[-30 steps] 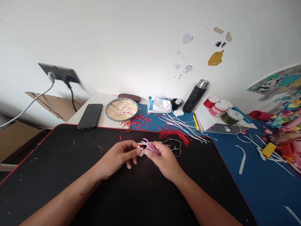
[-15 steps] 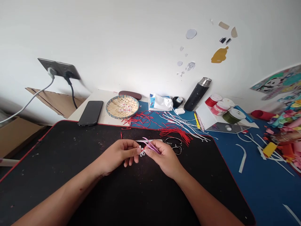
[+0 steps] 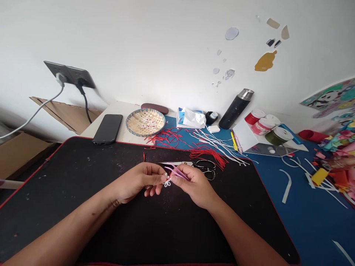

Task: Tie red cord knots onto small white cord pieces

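Observation:
Over the black mat (image 3: 83,192) my left hand (image 3: 138,183) pinches a small white looped paper piece (image 3: 167,181) between thumb and fingertips. My right hand (image 3: 194,184) is closed on pink tweezers (image 3: 177,171), whose tips meet the white piece. The two hands touch at the fingertips. Black scissors (image 3: 203,167) lie just behind my right hand. Red paper strips (image 3: 206,155) and white paper strips (image 3: 219,144) lie beyond them.
A woven basket (image 3: 145,122), a black phone (image 3: 107,128), a tissue pack (image 3: 191,118), a black flask (image 3: 235,108) and ribbon rolls (image 3: 263,127) stand along the back. Coloured paper scraps (image 3: 338,155) crowd the right on the blue mat (image 3: 305,210). A wall socket (image 3: 69,74) with cables is at left.
The view has tilted slightly, so everything sits a little higher. Both hands keep the same grip on the white piece and tweezers, with only small finger shifts.

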A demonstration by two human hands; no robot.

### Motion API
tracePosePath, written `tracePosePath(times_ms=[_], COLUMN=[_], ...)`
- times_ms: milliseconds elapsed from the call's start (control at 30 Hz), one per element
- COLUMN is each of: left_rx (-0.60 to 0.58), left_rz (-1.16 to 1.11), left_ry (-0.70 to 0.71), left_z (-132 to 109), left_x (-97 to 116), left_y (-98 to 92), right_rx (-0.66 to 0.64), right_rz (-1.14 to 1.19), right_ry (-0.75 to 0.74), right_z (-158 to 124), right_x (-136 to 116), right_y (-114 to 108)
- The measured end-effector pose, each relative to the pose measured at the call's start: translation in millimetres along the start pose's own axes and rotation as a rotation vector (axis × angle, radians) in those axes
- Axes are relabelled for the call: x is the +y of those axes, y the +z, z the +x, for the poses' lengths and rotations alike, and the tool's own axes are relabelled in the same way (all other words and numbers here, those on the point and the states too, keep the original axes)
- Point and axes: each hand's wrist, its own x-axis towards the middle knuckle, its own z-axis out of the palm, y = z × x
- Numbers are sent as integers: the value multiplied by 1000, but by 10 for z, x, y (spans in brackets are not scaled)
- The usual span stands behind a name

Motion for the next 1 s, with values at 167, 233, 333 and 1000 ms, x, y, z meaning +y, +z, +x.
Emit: tracePosePath(times_ms=[167, 233, 333, 1000], left_rx=[9, 31, 52, 59], left_rz=[21, 33, 49, 215], left_ry=[13, 27, 48, 211], left_z=[8, 6, 2, -1], left_x=[-3, 3, 7, -16], left_y=[4, 12, 22, -7], right_rx=[7, 12, 25, 84], right_rz=[6, 24, 16, 116], right_ry=[28, 45, 54, 81], right_z=[3, 5, 7, 15], right_x=[34, 47, 53, 80], right_y=[9, 14, 16, 15])
